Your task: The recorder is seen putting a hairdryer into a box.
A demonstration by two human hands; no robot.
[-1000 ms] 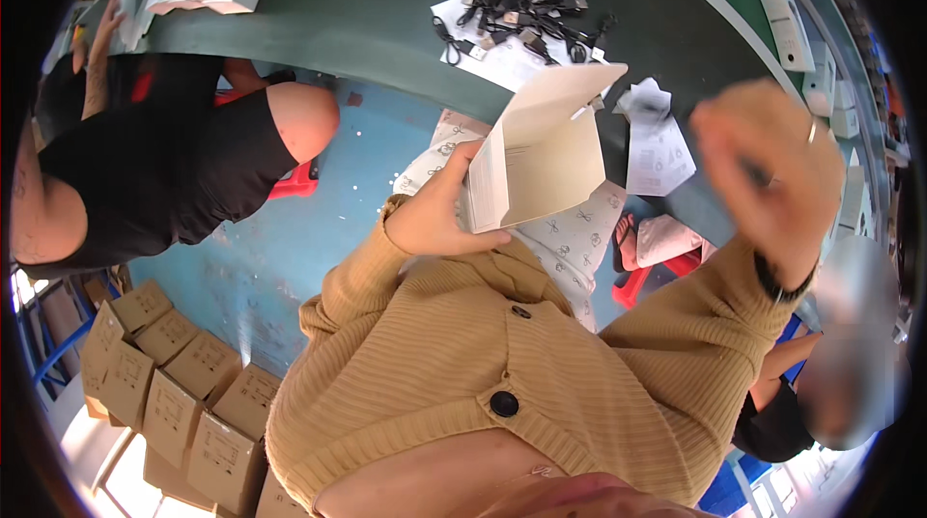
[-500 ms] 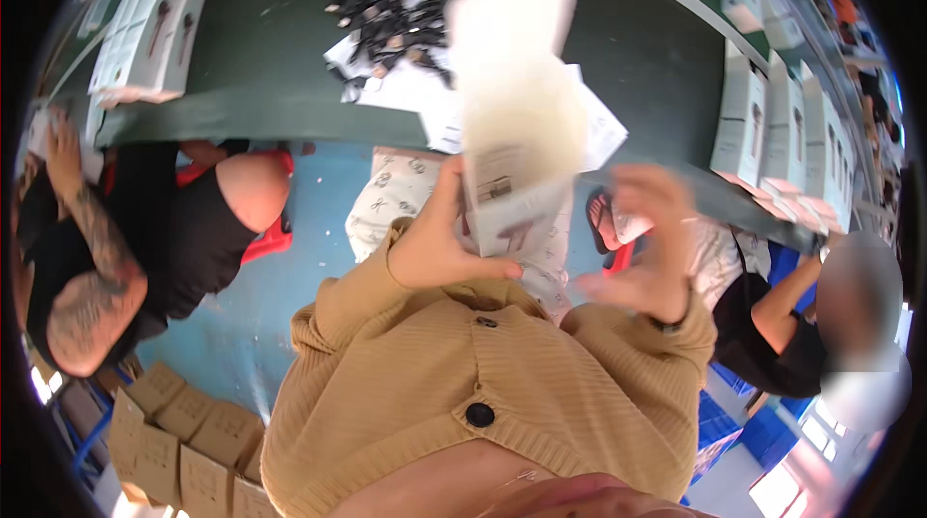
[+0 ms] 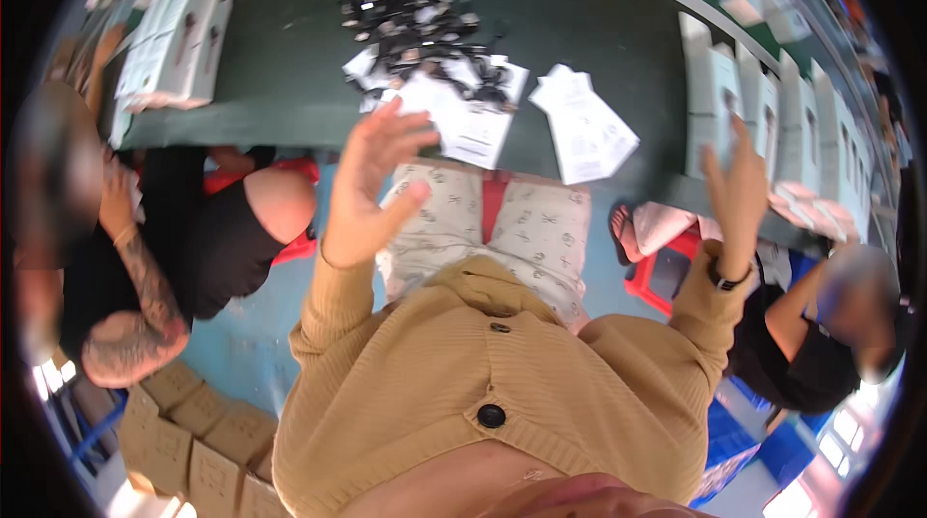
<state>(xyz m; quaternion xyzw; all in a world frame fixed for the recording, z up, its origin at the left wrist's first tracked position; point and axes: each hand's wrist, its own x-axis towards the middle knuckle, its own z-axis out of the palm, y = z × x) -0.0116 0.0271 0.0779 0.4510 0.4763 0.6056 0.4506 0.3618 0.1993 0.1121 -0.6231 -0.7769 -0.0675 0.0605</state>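
Observation:
My left hand (image 3: 375,180) is raised over the near table edge, empty, with its fingers spread. Beyond it lie white printed sheets (image 3: 473,137), partly under a heap of small black cable-like pieces (image 3: 410,21). On the right, my right hand (image 3: 739,192) is at the lower front of a tall white box (image 3: 703,98), thumb and fingers apart. The box stands at the near end of a row of similar white boxes (image 3: 800,122). Whether the fingers touch it, I cannot tell. A second small stack of white sheets (image 3: 584,127) lies on the dark green table (image 3: 290,35).
More white boxes (image 3: 174,45) stand on the table's left. Other people sit on both sides, one with a tattooed arm (image 3: 145,296). Brown cartons (image 3: 203,431) are stacked behind on the left. A red stool (image 3: 657,277) stands at the right.
The white box with its raised flap has left my left hand, and one now stands at the row's near end. My right hand moved right; my left moved up and left.

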